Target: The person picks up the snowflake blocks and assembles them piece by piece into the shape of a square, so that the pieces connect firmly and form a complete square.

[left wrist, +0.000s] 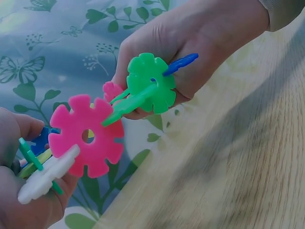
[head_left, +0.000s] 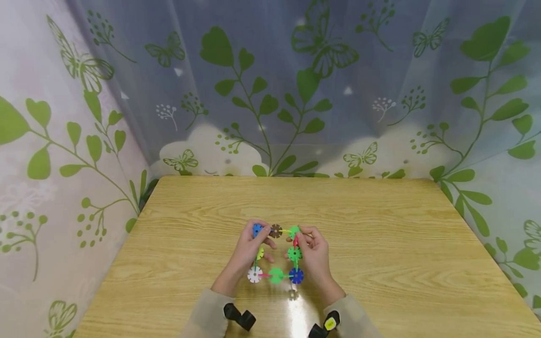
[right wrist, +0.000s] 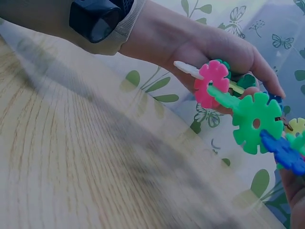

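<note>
Several notched plastic snowflake discs are slotted together into a square ring, held up between both hands above the table. My left hand [head_left: 248,246] pinches the blue disc [head_left: 256,230] at the ring's far left corner. At the far right corner, the thumb and fingers of my right hand [head_left: 316,253] pinch a green disc [head_left: 293,230]. A brown disc [head_left: 274,233] faces up on the far side between them. The near side runs from a white disc [head_left: 251,277] through edge-on pink [left wrist: 105,155] and green [head_left: 272,277] to dark blue [head_left: 293,279].
The ring hangs over a wood-grain table [head_left: 380,263]. Behind its far edge hangs a curtain [head_left: 270,56] printed with leaves and butterflies, and a similar sheet [head_left: 55,141] covers the left side. Black cameras [head_left: 241,318] are strapped at both wrists.
</note>
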Demonstrator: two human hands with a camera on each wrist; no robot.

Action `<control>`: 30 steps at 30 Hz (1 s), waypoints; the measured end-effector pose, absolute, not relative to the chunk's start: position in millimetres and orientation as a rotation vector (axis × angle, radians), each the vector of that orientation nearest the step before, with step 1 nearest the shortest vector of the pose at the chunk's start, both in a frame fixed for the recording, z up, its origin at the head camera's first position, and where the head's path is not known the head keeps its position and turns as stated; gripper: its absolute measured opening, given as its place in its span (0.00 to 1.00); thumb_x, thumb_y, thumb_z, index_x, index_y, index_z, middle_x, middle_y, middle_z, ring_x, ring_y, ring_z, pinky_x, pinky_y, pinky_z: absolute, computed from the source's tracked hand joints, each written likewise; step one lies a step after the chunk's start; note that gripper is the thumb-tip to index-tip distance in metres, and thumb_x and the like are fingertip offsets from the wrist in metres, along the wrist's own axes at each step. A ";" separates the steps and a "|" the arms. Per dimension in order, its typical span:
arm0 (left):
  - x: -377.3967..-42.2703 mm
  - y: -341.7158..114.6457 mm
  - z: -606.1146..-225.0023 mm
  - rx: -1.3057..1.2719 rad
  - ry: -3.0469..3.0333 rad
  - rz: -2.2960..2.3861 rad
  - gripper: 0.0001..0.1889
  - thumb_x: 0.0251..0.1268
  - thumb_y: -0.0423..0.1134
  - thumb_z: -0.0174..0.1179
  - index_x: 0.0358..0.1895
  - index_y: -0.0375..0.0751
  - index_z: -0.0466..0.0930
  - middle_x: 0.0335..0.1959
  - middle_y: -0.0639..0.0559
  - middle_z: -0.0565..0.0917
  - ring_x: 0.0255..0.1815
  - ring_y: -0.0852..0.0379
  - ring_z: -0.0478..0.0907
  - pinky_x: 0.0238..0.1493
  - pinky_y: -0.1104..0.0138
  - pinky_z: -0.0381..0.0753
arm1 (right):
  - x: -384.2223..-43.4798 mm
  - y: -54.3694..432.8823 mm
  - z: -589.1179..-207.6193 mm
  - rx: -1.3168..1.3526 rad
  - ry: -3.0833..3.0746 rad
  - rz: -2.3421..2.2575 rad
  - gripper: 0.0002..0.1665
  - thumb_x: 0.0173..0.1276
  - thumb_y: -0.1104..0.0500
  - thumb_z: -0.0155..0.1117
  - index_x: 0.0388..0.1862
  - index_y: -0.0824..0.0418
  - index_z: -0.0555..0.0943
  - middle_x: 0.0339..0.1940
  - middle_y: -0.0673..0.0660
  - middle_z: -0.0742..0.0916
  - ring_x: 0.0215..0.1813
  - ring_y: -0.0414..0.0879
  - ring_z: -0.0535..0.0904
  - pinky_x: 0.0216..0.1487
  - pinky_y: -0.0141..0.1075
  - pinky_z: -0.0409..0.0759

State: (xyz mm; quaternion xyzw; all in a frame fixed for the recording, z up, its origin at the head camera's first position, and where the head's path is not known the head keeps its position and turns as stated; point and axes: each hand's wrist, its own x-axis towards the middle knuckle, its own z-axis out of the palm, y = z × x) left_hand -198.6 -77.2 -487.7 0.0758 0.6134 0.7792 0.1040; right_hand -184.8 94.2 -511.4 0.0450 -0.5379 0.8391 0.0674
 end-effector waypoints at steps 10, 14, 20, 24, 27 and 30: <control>-197.6 -74.7 -489.8 0.223 1.795 2.318 0.15 0.72 0.40 0.50 0.50 0.32 0.61 0.45 0.39 0.70 0.32 0.51 0.76 0.23 0.57 0.85 | -184.6 90.6 -509.7 0.085 -1.665 2.473 0.13 0.69 0.69 0.54 0.48 0.77 0.69 0.32 0.69 0.84 0.16 0.54 0.80 0.21 0.51 0.83; -199.3 -73.6 -491.2 0.232 1.797 2.310 0.16 0.71 0.41 0.50 0.52 0.33 0.62 0.45 0.39 0.69 0.32 0.52 0.77 0.30 0.48 0.85 | -185.6 94.0 -509.7 0.027 -1.743 2.449 0.12 0.71 0.67 0.52 0.51 0.71 0.70 0.36 0.69 0.84 0.17 0.52 0.81 0.23 0.48 0.84; -203.2 -72.0 -493.9 0.250 1.867 2.278 0.18 0.71 0.39 0.50 0.55 0.30 0.63 0.45 0.39 0.71 0.32 0.52 0.78 0.38 0.41 0.81 | -190.9 101.6 -514.7 0.040 -1.852 2.392 0.16 0.72 0.65 0.51 0.55 0.70 0.69 0.39 0.74 0.82 0.22 0.59 0.82 0.27 0.56 0.82; -207.8 -70.7 -500.5 0.240 1.903 2.233 0.19 0.71 0.39 0.51 0.56 0.28 0.63 0.45 0.38 0.73 0.35 0.50 0.79 0.41 0.44 0.81 | -193.9 105.5 -520.0 0.054 -1.875 2.362 0.17 0.71 0.66 0.52 0.56 0.72 0.69 0.38 0.78 0.79 0.24 0.66 0.80 0.28 0.57 0.82; -211.4 -69.9 -505.9 0.226 1.911 2.208 0.19 0.70 0.39 0.52 0.56 0.29 0.64 0.45 0.37 0.74 0.36 0.47 0.80 0.40 0.48 0.83 | -195.6 107.6 -523.0 0.044 -1.894 2.344 0.16 0.71 0.66 0.52 0.55 0.71 0.71 0.35 0.77 0.78 0.24 0.65 0.81 0.27 0.53 0.83; -214.7 -69.1 -509.7 0.205 1.910 2.198 0.19 0.69 0.40 0.53 0.56 0.30 0.65 0.45 0.38 0.75 0.38 0.46 0.80 0.40 0.51 0.84 | -197.9 110.1 -525.6 0.032 -1.919 2.336 0.16 0.71 0.66 0.52 0.55 0.71 0.71 0.34 0.76 0.79 0.25 0.62 0.82 0.25 0.45 0.85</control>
